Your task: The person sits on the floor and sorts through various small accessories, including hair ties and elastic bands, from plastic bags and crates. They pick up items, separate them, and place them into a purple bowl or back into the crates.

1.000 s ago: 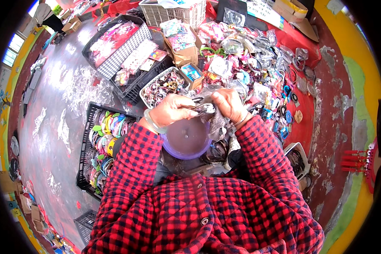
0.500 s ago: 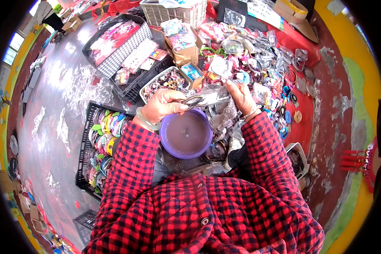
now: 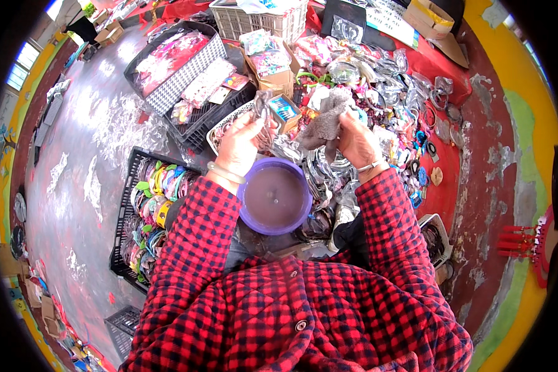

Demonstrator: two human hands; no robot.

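Note:
My left hand (image 3: 240,146) is closed round a bundle of thin dark headbands (image 3: 264,111), which look partly wrapped in clear plastic. It is raised above the far left rim of a purple basin (image 3: 245,214) of murky water. My right hand (image 3: 358,142) grips a grey fuzzy cloth (image 3: 326,124), bunched between thumb and fingers and hanging toward the middle. Below the cloth, beside the basin, lies a heap of headbands in clear plastic (image 3: 322,180). Both hands are apart from each other.
A black crate (image 3: 119,248) of colourful hair bands stands left of the basin. Beyond are a white basket (image 3: 214,141), a small box with blue contents (image 3: 284,110) and black crates (image 3: 189,127). A large pile of hair accessories (image 3: 384,93) covers the red cloth at the far right.
My hands have drawn apart from the stretched bundle. The left has turned upward with the headbands, and the right has lifted the grey cloth, which earlier hung below it.

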